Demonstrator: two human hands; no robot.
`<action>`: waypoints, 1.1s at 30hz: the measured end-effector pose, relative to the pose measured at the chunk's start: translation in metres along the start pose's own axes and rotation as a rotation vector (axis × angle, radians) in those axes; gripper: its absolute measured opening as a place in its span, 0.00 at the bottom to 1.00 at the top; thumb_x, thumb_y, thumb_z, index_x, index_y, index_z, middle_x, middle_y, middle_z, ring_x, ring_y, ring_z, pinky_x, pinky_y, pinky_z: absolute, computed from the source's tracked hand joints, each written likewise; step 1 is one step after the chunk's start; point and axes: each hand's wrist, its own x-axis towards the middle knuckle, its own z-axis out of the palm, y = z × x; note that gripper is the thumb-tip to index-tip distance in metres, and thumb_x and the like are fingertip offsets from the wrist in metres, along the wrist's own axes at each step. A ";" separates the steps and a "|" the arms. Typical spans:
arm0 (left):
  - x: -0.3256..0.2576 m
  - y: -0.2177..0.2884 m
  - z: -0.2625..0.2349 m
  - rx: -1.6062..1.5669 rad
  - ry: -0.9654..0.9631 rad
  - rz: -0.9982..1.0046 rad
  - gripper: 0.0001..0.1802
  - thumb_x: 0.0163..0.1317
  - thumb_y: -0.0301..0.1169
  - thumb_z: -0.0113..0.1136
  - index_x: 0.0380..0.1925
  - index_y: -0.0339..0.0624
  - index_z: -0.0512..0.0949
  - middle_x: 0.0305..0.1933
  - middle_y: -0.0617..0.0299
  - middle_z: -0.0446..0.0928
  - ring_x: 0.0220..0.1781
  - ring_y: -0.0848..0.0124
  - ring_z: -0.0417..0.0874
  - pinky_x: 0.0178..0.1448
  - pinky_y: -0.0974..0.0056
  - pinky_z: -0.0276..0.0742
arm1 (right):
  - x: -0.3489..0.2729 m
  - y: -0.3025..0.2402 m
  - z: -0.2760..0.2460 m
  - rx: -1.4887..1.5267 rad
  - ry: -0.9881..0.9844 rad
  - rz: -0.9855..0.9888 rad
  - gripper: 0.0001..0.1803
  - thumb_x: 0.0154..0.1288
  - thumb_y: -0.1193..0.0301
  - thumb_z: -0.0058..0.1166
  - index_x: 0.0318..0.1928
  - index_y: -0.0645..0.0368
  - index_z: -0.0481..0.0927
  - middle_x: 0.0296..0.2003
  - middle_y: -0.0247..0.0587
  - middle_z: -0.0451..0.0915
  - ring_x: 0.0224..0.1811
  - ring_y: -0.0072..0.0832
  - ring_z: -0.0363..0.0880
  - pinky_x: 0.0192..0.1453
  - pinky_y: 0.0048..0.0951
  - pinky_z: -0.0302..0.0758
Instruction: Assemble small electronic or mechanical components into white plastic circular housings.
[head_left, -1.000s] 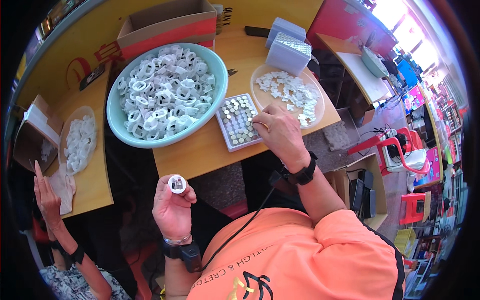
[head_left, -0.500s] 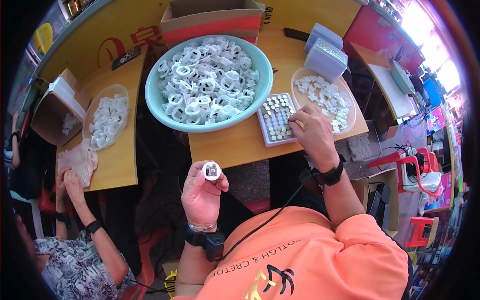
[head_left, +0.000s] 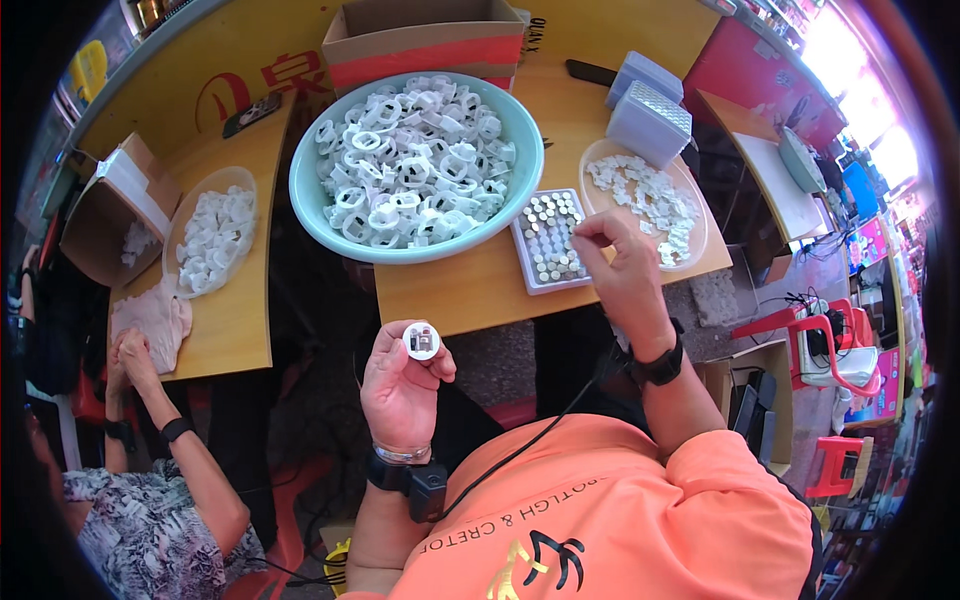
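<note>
One round white piece (head_left: pixel 425 343), small dark parts (head_left: pixel 416 341) in its face, gripped by the left hand (head_left: pixel 400 400), by the near edge of the table (head_left: pixel 450 305). One right hand (head_left: pixel 630 275), well apart from the left, thumb and forefinger drawn together at the right side of a white tray (head_left: pixel 562 287) of silvery discs (head_left: pixel 543 212); whether they hold a disc, cannot tell. Flanking the tray: one pale-blue bowl (head_left: pixel 528 150) of white ring-shaped parts (head_left: pixel 420 165), one clear plate (head_left: pixel 692 183) of flat white pieces (head_left: pixel 640 190)

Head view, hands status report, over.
Left hand holding round white plastic piece. Right hand near white rectangular tray of silvery discs, grip contents unclear. Round pale-blue plastic bowl beside tray.
</note>
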 end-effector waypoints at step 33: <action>-0.005 -0.008 0.014 0.220 0.015 -0.008 0.12 0.69 0.31 0.50 0.46 0.34 0.72 0.36 0.57 0.78 0.33 0.72 0.79 0.40 0.69 0.75 | -0.041 -0.064 0.056 0.269 -0.206 -0.465 0.08 0.51 0.80 0.58 0.30 0.58 0.74 0.26 0.37 0.75 0.31 0.38 0.74 0.35 0.35 0.73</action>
